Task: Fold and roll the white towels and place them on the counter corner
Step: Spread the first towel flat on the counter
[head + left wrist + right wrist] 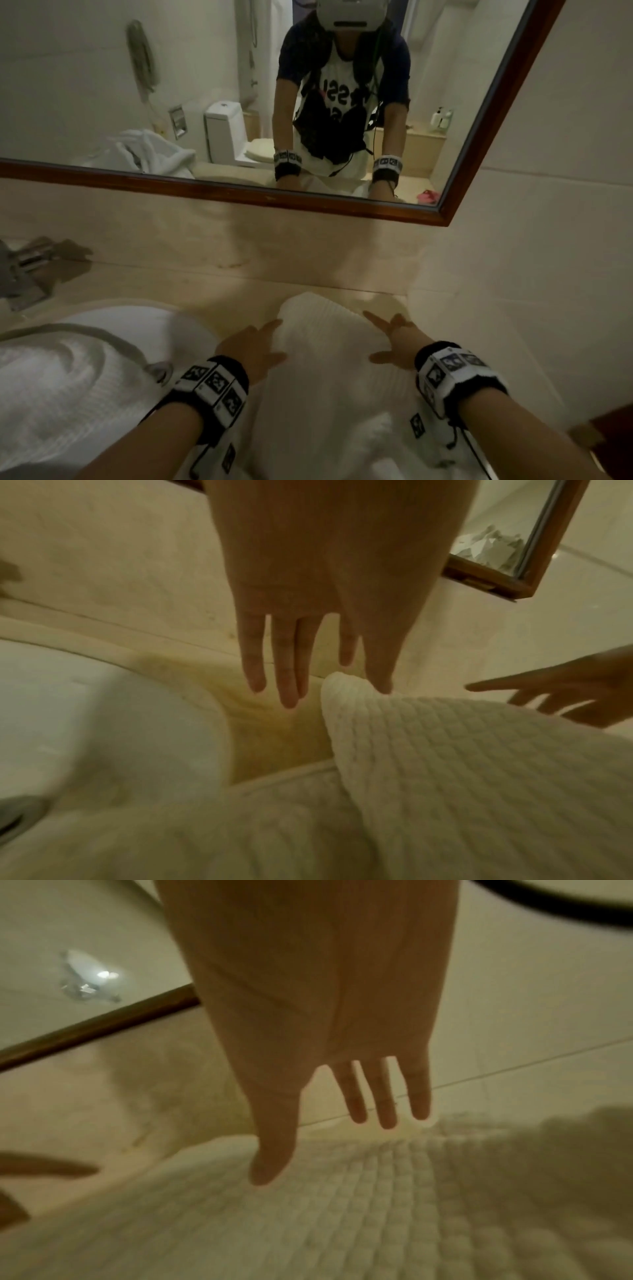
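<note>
A white waffle-weave towel (329, 346) lies folded in a strip on the beige counter (239, 284), reaching toward the back right corner. My left hand (253, 342) rests at its left edge with straight fingers (287, 669); the thumb touches the towel's far corner (346, 685). My right hand (394, 339) lies on the right edge, fingers (387, 1096) spread and straight, thumb on the weave (377, 1204). Neither hand grips anything. A second white towel (58, 383) lies bunched over the sink at lower left.
The white sink basin (144, 325) sits left of the towel, with a chrome tap (20, 270) behind it. A wood-framed mirror (239, 195) hangs above the backsplash. A tiled wall (548, 240) closes the right side.
</note>
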{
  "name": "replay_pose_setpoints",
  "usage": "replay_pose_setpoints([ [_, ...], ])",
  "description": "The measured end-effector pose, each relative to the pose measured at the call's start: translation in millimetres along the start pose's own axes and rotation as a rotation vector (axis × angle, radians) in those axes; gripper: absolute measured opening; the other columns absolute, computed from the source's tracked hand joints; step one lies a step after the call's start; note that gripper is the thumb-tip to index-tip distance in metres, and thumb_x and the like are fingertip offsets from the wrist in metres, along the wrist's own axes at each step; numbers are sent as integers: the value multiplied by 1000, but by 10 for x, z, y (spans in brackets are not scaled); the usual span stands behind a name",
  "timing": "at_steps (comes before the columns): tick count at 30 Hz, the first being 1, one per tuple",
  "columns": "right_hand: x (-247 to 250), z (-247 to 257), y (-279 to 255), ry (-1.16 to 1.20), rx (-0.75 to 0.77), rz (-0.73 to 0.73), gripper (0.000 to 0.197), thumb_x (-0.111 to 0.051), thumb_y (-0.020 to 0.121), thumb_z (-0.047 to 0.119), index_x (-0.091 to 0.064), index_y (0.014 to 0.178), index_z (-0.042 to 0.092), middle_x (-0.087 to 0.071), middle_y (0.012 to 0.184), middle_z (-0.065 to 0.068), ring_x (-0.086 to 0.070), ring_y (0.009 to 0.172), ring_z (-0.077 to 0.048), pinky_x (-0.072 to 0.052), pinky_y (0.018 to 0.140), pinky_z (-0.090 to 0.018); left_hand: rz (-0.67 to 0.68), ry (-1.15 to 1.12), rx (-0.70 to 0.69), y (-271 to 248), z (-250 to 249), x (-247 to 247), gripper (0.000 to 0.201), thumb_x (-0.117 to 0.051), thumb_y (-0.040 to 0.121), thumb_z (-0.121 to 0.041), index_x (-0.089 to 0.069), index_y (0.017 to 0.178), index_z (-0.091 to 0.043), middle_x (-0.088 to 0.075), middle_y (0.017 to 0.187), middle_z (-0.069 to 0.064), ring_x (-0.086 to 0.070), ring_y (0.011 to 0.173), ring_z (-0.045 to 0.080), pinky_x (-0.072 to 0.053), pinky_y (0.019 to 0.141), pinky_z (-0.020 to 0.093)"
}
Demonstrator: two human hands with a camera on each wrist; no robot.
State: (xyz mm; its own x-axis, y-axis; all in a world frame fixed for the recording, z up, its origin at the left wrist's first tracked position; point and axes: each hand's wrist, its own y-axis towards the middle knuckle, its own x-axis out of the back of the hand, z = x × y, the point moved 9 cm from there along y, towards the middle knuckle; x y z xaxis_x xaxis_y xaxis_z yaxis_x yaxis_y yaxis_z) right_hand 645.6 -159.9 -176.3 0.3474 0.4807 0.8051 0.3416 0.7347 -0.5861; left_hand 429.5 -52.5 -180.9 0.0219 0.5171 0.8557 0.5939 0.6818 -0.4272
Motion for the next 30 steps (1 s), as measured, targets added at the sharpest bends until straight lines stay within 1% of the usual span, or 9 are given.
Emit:
replay_pose_setpoints([
  [3, -121, 232, 67, -42, 87, -16, 96, -58, 80, 60, 15, 142, 48, -12, 152, -8, -18, 138, -33, -23, 110, -51, 78, -56, -44, 81, -139, -212, 84, -43, 82, -68, 13, 141, -50, -40, 139, 12, -45, 123, 30, -38, 105, 38],
  [6, -135, 207, 117, -39, 62, -78, 107, -62, 75, 63, 18, 143, 45, -6, 153, -9, -11, 140, -33, -19, 112, -51, 141, -127, -53, 104, -201, -330, 91, -45, 75, -74, 10, 143, -48, -26, 143, 13, -37, 129, 30, -33, 109, 36],
  [8, -143, 134, 143, 9, 28, -71, 112, -64, 71, 64, 21, 142, 46, -4, 154, -10, -8, 142, -33, -17, 112, -53, 172, -172, -53, 95, -193, -344, 117, -40, 52, -92, 2, 147, -39, -15, 147, 10, -28, 135, 28, -27, 111, 32],
  [13, -46, 328, -11, -65, 159, -196, 108, -64, 70, 64, 16, 142, 49, -27, 138, -11, -29, 125, -31, -27, 106, -44, 86, -153, -105, 8, -254, -159, 94, -56, 87, -46, 9, 149, -18, -6, 151, 11, -19, 140, 23, -22, 112, 25],
  [17, 490, 302, -376, -272, 184, -460, 102, -55, 65, 78, 2, 144, 47, -32, 137, -15, -30, 123, -33, -30, 102, -42, -49, -23, -85, -60, -195, 470, 94, -54, 90, -39, 16, 147, -13, 2, 154, 18, -19, 142, 28, -24, 111, 26],
  [22, 1260, 307, -780, -423, 153, -881, 109, -70, 38, 79, -43, 134, 34, -54, 96, -15, -38, 84, -26, -46, 64, -37, -357, 223, -227, -51, -546, 1196, 97, -57, 86, -47, 16, 147, -27, -11, 153, 11, -35, 132, 30, -35, 108, 39],
  [24, 909, 220, -573, -473, 134, -592, 99, -65, 58, 75, -28, 142, 37, -42, 129, -15, -36, 115, -31, -40, 91, -46, -291, 281, -316, -45, -665, 958, 83, -40, 85, -64, 6, 148, -34, -25, 152, 4, -35, 134, 24, -32, 111, 37],
  [27, 51, -11, -368, -377, 128, -131, 79, -49, 79, 69, -12, 145, 45, -19, 150, -6, -20, 135, -33, -17, 112, -48, -106, 79, -231, -24, -415, 419, 51, -36, 95, -48, -29, 144, -33, -37, 148, -4, -37, 133, 15, -26, 108, 24],
  [30, -38, -146, -265, -228, 102, -194, 67, -41, 89, 59, -9, 146, 44, -18, 152, -5, -23, 135, -30, -23, 113, -43, -152, 19, -84, 99, 13, 247, 41, -32, 101, -28, -35, 141, -26, -36, 146, 1, -37, 132, 16, -28, 106, 22],
])
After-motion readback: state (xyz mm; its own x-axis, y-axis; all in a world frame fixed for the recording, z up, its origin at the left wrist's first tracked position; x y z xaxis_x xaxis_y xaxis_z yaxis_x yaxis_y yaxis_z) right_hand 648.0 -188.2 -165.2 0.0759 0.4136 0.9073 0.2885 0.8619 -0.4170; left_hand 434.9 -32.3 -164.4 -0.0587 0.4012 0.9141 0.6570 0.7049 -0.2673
